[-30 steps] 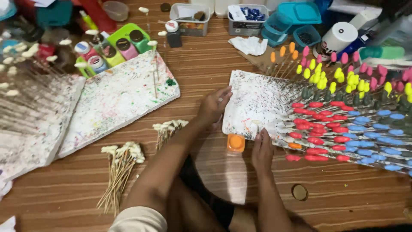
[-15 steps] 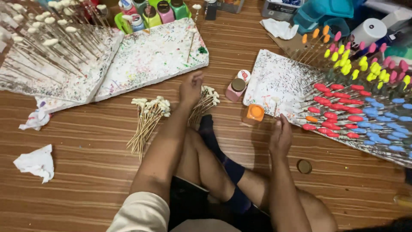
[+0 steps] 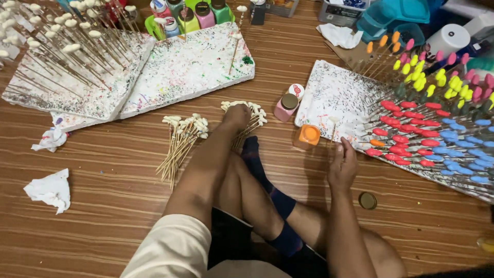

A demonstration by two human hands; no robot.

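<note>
The left hand (image 3: 237, 116) is closing down on a bundle of white-tipped sticks (image 3: 248, 114) at twelve o'clock from the knees, and it should be pinching one stick by its shaft so the tip stays clean. The right hand (image 3: 342, 164) is holding one white-tipped stick (image 3: 333, 131) upright in curled fingers at two o'clock. Beside it, the small orange paint pot (image 3: 310, 134) is sitting open with orange paint inside, while the pink bottle (image 3: 285, 107) is staying capped.

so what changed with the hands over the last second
The left hand left the right-hand foam board and came down on the bundle of white-tipped sticks. The right hand moved to that board's near edge, beside the orange jar. The stuck painted sticks stayed put.
</note>
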